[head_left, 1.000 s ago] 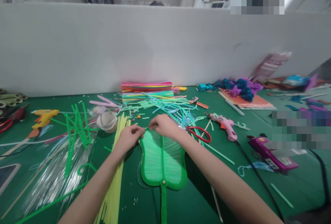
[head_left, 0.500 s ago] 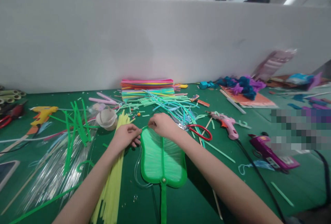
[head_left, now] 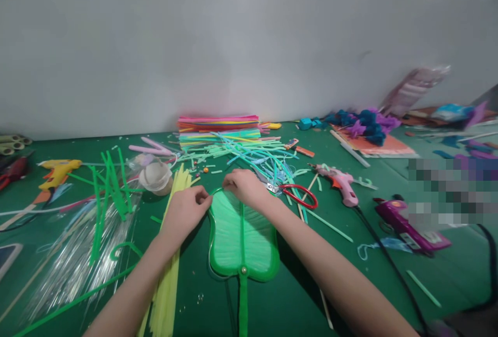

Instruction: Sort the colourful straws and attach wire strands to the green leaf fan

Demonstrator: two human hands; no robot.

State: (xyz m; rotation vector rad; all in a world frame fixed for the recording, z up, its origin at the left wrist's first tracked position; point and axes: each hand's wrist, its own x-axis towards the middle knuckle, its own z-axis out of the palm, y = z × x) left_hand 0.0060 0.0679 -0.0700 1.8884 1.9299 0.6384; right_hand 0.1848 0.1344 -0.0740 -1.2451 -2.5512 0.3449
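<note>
A green hand fan (head_left: 225, 238) with a fuzzy rim, a centre rib and a small bead where the handle joins lies on the table before me. At its upper left corner my left hand (head_left: 189, 206) is closed in a pinch on a thin clear cord (head_left: 210, 246). The cord runs down along the fan's left edge. My right hand (head_left: 246, 187) lies over the top edge, fingers pinched on the rim; its fingertips are partly hidden. Red-handled scissors (head_left: 299, 195) rest just right of that hand.
Yellow pipe cleaners (head_left: 168, 280) lie under my left forearm. A plastic cup (head_left: 155, 177) and a yellow glue gun (head_left: 58, 171) stand to the left. Rightward are a pink glue gun (head_left: 342, 186) and a purple device (head_left: 408, 223). Coloured strips (head_left: 218, 124) lie by the white partition (head_left: 233, 51).
The clear cord, which bowed out in a loop left of the fan, now lies close along its edge. My left hand's fingers have curled in. My right hand stays at the top edge.
</note>
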